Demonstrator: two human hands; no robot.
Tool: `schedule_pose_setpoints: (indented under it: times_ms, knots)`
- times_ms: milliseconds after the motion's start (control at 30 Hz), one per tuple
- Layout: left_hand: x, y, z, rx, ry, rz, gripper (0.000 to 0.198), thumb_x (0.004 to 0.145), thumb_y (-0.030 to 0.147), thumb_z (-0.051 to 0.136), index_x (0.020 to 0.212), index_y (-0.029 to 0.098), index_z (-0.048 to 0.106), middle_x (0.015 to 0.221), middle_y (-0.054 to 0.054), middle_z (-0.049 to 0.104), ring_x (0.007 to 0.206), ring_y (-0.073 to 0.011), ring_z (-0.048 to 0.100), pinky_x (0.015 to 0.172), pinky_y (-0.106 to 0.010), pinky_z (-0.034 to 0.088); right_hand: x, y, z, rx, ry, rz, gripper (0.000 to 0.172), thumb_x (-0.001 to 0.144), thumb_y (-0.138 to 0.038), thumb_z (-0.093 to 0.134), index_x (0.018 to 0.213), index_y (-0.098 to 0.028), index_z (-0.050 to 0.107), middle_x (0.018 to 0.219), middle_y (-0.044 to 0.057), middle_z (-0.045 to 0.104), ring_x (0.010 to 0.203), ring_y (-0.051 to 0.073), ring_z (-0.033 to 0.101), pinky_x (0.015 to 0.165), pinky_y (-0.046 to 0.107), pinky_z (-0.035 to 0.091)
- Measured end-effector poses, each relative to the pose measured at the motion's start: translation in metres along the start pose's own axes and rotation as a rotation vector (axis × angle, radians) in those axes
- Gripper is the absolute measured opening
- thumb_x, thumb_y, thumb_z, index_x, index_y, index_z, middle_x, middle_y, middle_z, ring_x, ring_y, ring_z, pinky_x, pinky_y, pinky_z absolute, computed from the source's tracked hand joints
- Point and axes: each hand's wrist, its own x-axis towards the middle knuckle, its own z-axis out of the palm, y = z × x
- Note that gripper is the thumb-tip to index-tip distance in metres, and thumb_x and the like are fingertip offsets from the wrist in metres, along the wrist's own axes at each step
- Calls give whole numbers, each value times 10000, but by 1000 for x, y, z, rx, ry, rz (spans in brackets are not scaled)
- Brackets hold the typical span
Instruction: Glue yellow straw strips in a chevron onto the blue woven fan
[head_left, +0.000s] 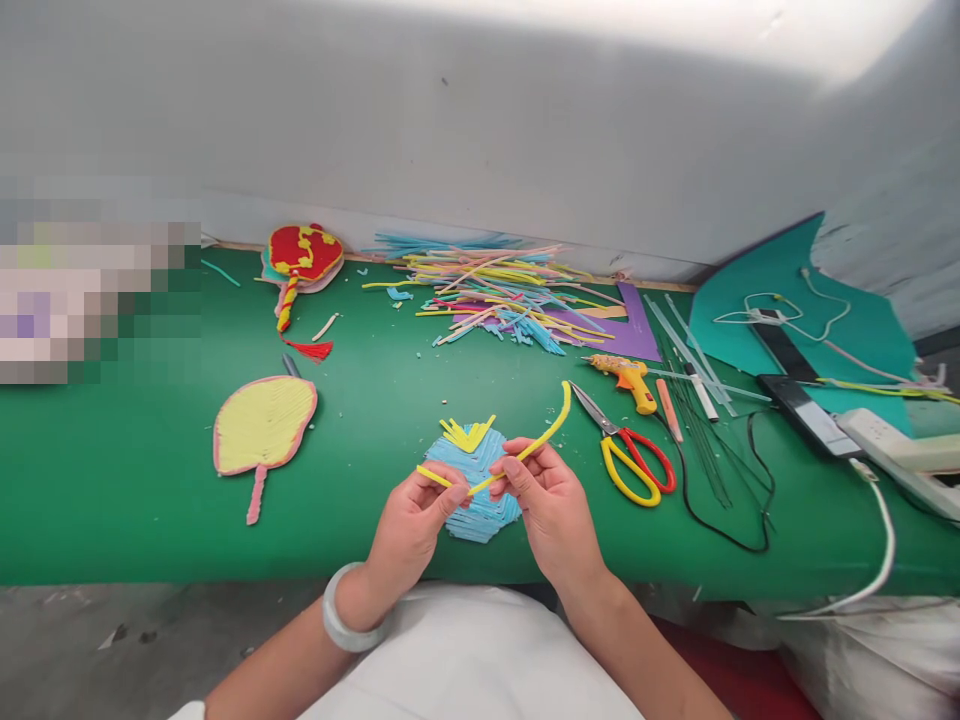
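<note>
Between my two hands a yellow pipe cleaner [553,424] is stretched, with a bend near its middle. My left hand [417,515] pinches its shorter end. My right hand [546,495] grips it further along, and its long end curves up to the right. Under my hands lies a blue panel [484,522] made of pipe cleaner rows, partly covered by my fingers. Short yellow pieces [468,436] form a V at the panel's upper edge.
Scissors [628,450] and a yellow glue gun [626,378] lie to the right, near a black cable. Loose pipe cleaners [495,285] are heaped at the back. A yellow fan with pink edging [262,425] and a red fan [304,252] lie left. A phone [810,415] rests far right.
</note>
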Motion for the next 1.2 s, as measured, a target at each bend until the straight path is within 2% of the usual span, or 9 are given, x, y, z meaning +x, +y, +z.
schedule_pose_setpoints:
  times_ms: [200, 333, 700, 833, 1067, 1200]
  knots:
    - [1, -1, -2, 22, 22, 47, 321, 836, 469, 713, 749, 177, 615, 768, -11, 591, 743, -138, 548, 712, -263, 468, -6, 1, 4, -80, -140, 84, 356, 662, -443, 849, 866, -209, 673, 774, 0, 667, 664, 129, 597, 628, 268, 509]
    - [1, 3, -3, 41, 3, 32, 358, 812, 496, 726, 722, 170, 609, 744, -14, 586, 709, -137, 534, 685, -267, 466, -8, 3, 5, -141, -166, 88, 316, 703, -472, 810, 766, -201, 660, 736, -8, 643, 658, 121, 559, 641, 266, 481]
    - [3, 14, -3, 74, -115, -47, 430, 763, 554, 739, 661, 167, 581, 664, -6, 568, 648, -137, 522, 630, -274, 459, -5, -3, 0, -190, -292, 104, 324, 744, -503, 770, 743, -204, 647, 700, -16, 621, 664, 125, 548, 671, 267, 475]
    - [2, 17, -4, 115, -146, -87, 445, 748, 574, 740, 650, 168, 587, 656, -3, 569, 647, -136, 522, 628, -272, 456, -5, -5, -3, -218, -313, 118, 319, 731, -502, 780, 733, -206, 661, 691, -15, 618, 655, 127, 551, 661, 269, 487]
    - [-3, 12, -8, 65, -240, -201, 435, 741, 564, 753, 665, 166, 597, 664, -8, 598, 640, -132, 533, 667, -282, 474, -12, -2, -11, -168, -377, 189, 241, 657, -394, 851, 718, -211, 707, 699, -18, 650, 682, 140, 603, 676, 276, 516]
    - [-5, 9, -5, 20, -250, -222, 394, 754, 518, 761, 674, 168, 598, 681, -11, 609, 659, -133, 546, 677, -277, 470, -16, 4, -11, -152, -318, 136, 232, 666, -393, 846, 680, -213, 701, 687, -13, 639, 664, 144, 607, 651, 278, 504]
